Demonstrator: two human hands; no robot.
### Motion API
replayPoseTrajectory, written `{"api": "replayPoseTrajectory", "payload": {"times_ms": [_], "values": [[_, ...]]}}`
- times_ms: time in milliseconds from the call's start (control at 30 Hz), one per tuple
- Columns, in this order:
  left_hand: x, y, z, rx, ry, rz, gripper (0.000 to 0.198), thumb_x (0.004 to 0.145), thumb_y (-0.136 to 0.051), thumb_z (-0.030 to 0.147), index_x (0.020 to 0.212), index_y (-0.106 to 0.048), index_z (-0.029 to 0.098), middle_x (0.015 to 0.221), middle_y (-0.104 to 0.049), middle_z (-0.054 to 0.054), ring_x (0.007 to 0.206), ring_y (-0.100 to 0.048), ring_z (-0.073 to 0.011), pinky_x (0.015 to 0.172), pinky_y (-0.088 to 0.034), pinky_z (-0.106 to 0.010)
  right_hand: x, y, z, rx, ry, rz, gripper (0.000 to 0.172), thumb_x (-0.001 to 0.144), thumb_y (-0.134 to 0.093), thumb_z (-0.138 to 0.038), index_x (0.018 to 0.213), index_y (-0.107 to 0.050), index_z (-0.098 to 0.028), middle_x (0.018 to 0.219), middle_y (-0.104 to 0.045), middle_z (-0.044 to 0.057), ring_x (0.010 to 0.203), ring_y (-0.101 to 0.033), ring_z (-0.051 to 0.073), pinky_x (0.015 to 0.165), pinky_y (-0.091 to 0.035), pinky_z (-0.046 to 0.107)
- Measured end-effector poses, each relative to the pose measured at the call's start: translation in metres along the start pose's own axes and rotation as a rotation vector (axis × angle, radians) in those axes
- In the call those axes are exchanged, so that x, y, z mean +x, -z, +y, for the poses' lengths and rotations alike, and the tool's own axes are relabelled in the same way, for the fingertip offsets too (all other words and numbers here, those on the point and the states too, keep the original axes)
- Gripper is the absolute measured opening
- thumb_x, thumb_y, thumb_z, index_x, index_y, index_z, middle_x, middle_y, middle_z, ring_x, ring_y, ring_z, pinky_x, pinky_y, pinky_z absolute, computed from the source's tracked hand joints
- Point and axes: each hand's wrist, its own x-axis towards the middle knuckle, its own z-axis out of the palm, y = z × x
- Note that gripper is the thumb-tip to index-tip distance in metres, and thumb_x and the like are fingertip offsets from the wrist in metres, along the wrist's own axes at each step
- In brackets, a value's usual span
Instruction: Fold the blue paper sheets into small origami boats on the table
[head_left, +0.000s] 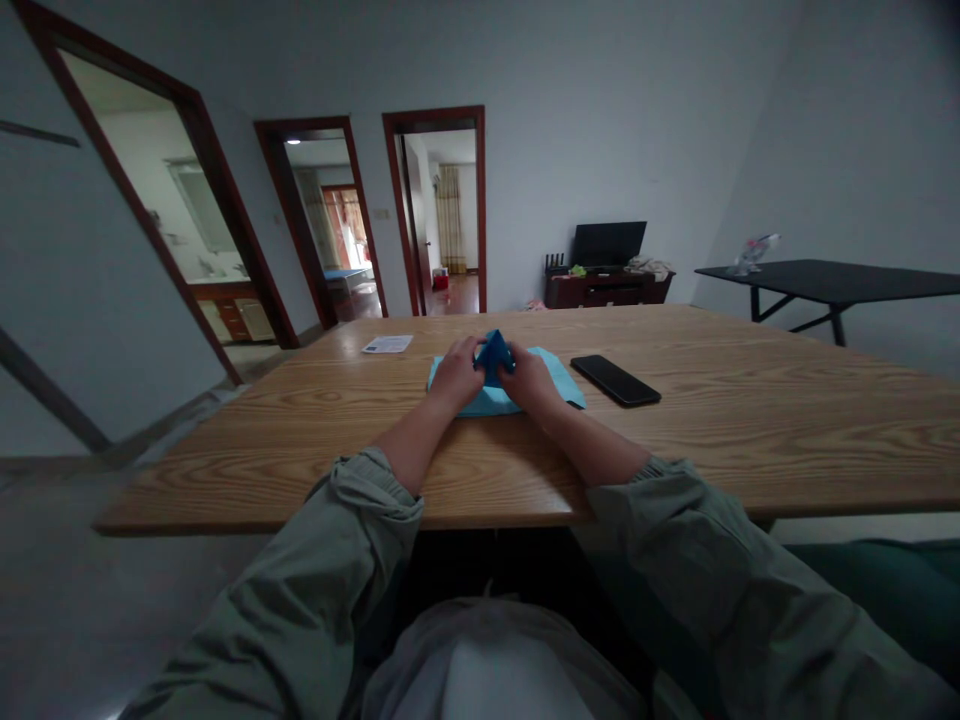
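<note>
A piece of dark blue folded paper stands up in a pointed shape between my two hands. My left hand grips its left side with the fingers curled round it. On the right side, my right hand pinches it the same way. Both hands are just above a light blue sheet, which lies flat on the wooden table under them. The fingertips are partly hidden behind the folded paper, and the exact folds are too small to make out.
A black smartphone lies on the wooden table to the right of the sheet. Further left is a small white printed card. A black table stands at the right, and a television sits on a cabinet by the far wall.
</note>
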Motion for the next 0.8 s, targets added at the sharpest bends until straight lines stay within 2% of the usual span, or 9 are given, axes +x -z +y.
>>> {"api": "replayPoseTrajectory", "payload": {"times_ms": [200,300,400,467,533,600,667,733,800], "values": [[-0.001,0.005,-0.013,0.055,0.103,0.061,0.044,0.073,-0.050,0.002,0.110,-0.060,0.025,0.107,-0.055,-0.008,0.099,-0.056,-0.0229,0.088,-0.044,-0.034,0.006,-0.002,0.019,-0.037,-0.092,0.046,0.036,0.078,-0.055,-0.018,0.112,-0.062,-0.024,0.092,-0.070,0.008,0.083,-0.064,0.024,0.074,-0.047,0.032],[0.001,0.008,-0.030,0.030,0.111,0.061,0.041,0.072,-0.047,0.002,0.102,-0.065,0.023,0.102,-0.056,-0.008,0.098,-0.057,-0.0217,0.090,-0.044,-0.034,0.008,-0.001,0.032,0.006,-0.111,0.062,0.038,0.076,-0.054,-0.016,0.113,-0.062,-0.023,0.099,-0.069,0.008,0.086,-0.064,0.025,0.078,-0.047,0.035],[0.006,0.009,-0.048,-0.047,0.083,0.108,0.036,0.070,-0.045,0.002,0.091,-0.068,0.020,0.096,-0.058,-0.007,0.098,-0.056,-0.0207,0.093,-0.044,-0.035,0.008,0.002,0.039,0.085,-0.094,0.072,0.038,0.075,-0.053,-0.014,0.110,-0.064,-0.023,0.099,-0.069,0.006,0.087,-0.063,0.023,0.080,-0.048,0.034],[0.010,0.009,-0.056,-0.180,0.148,0.144,0.033,0.068,-0.045,0.005,0.088,-0.068,0.018,0.094,-0.060,-0.006,0.094,-0.058,-0.0202,0.089,-0.047,-0.035,0.008,0.003,0.040,0.155,-0.067,0.071,0.041,0.073,-0.051,-0.011,0.108,-0.066,-0.024,0.097,-0.069,0.004,0.086,-0.063,0.021,0.079,-0.049,0.032],[0.013,0.010,-0.059,-0.379,0.283,0.159,0.029,0.067,-0.047,0.010,0.086,-0.067,0.017,0.091,-0.062,-0.006,0.086,-0.059,-0.0198,0.078,-0.051,-0.034,0.008,0.004,0.038,0.238,-0.037,0.060,0.046,0.071,-0.047,-0.009,0.110,-0.067,-0.023,0.094,-0.069,0.003,0.079,-0.062,0.018,0.076,-0.049,0.031],[0.014,0.012,-0.057,-0.608,0.393,0.134,0.025,0.066,-0.048,0.015,0.083,-0.066,0.016,0.092,-0.063,-0.006,0.082,-0.060,-0.0202,0.066,-0.053,-0.032,0.008,0.003,0.037,0.317,-0.002,0.035,0.050,0.070,-0.044,-0.007,0.111,-0.068,-0.022,0.091,-0.069,0.003,0.075,-0.061,0.017,0.075,-0.050,0.030],[0.013,0.015,-0.053,-0.793,0.425,0.095,0.020,0.068,-0.048,0.022,0.077,-0.065,0.015,0.098,-0.064,-0.008,0.087,-0.060,-0.0219,0.060,-0.052,-0.029,0.009,0.002,0.037,0.375,0.036,0.022,0.050,0.068,-0.042,-0.007,0.107,-0.071,-0.020,0.093,-0.069,0.003,0.079,-0.061,0.016,0.078,-0.050,0.031],[0.011,0.019,-0.048,-0.887,0.434,0.054,0.019,0.071,-0.051,0.028,0.074,-0.063,0.014,0.103,-0.063,-0.009,0.090,-0.061,-0.0227,0.057,-0.052,-0.028,0.010,0.000,0.038,0.400,0.067,0.015,0.048,0.067,-0.042,-0.006,0.100,-0.073,-0.019,0.097,-0.069,0.004,0.087,-0.061,0.017,0.084,-0.049,0.032],[0.009,0.023,-0.045,-0.884,0.477,-0.020,0.022,0.071,-0.060,0.033,0.082,-0.063,0.015,0.099,-0.063,-0.009,0.084,-0.062,-0.0207,0.055,-0.052,-0.026,0.010,0.000,0.039,0.412,0.080,0.007,0.046,0.065,-0.042,-0.005,0.096,-0.074,-0.020,0.098,-0.069,0.003,0.090,-0.060,0.017,0.087,-0.048,0.032]]}}
